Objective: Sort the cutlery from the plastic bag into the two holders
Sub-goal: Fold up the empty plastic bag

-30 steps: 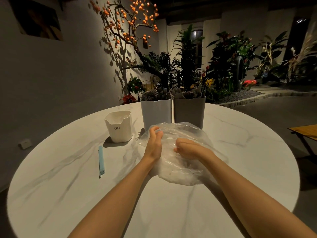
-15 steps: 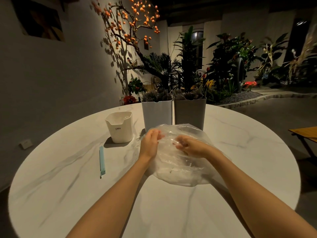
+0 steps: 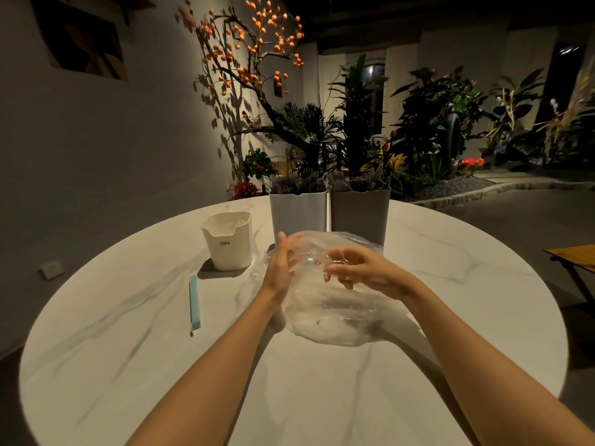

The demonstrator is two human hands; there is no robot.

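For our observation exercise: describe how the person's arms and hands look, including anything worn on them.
Both forearms are bare, with no sleeves in view. The left hand and right hand wear no gloves, and no rings, watch or bracelet can be seen. The dim, warm light hides finer detail.

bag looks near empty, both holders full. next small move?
Probably pinch the plastic bag mouth and spread it to check for leftovers. The left hand lies flat against it, the right hand hovers with fingers loosely curled; contents are unclear, and something fork-like pokes out beside the left holder.
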